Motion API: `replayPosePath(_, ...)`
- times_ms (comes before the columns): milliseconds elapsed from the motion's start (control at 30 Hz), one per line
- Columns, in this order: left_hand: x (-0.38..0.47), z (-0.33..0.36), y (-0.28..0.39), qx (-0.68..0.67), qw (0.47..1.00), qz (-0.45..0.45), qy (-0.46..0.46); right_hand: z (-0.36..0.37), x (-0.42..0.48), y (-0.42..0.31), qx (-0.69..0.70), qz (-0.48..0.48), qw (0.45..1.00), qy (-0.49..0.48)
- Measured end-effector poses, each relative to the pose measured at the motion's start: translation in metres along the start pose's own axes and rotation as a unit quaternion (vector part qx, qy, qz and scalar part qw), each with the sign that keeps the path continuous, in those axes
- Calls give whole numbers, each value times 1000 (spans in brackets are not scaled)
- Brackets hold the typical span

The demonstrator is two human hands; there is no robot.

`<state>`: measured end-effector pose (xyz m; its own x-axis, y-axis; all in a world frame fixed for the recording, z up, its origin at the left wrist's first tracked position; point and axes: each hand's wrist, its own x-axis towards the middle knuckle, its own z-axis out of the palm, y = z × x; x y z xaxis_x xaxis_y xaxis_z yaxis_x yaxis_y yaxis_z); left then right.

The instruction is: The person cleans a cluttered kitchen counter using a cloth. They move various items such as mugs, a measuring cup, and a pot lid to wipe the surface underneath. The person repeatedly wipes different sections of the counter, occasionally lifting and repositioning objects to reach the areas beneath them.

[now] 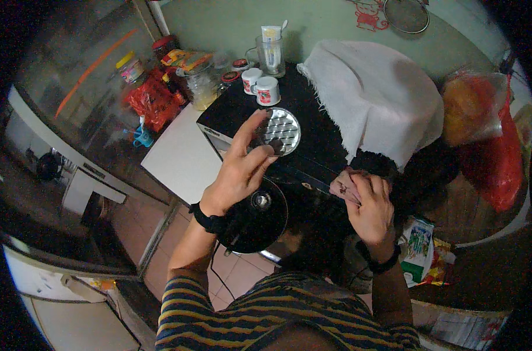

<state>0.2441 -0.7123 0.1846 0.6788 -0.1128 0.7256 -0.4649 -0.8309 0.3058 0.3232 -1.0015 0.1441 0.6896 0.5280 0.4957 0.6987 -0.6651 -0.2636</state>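
My left hand (244,171) has its forefinger and thumb around the left side of a round shiny piece with rows of slots (285,129), possibly a metal strainer. The piece is above the black top of a box-shaped appliance (224,112). In my right hand (373,210) is a crumpled pinkish cloth (345,186) with dark stains, near the appliance's front right corner. Below my left hand is a round black lid with a shiny knob (261,199).
Two white mugs (268,91) and a glass mug holding a tube (272,57) stand at the back. A white cloth (380,96) drapes a bulky thing at right. Red plastic bags (154,103) and jars (200,85) crowd the left; packets (419,250) lie at lower right.
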Motion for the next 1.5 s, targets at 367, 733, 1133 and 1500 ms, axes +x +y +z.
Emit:
replayPosePath(367,65,62,-49,46,987,-32,-153,0,0,1,15,2,1000,6)
replayPosePath(733,133,189,-269,271,937,-94,-200,6,1,-9,14,14,1000,4)
replayPosePath(1133,148,170,-147,-420,833,-358,-28,1,-9,13,4,38,999,25)
replayPosePath(1500,158,56,-21,-350,844,-405,-27,6,-3,0,40,19,999,19)
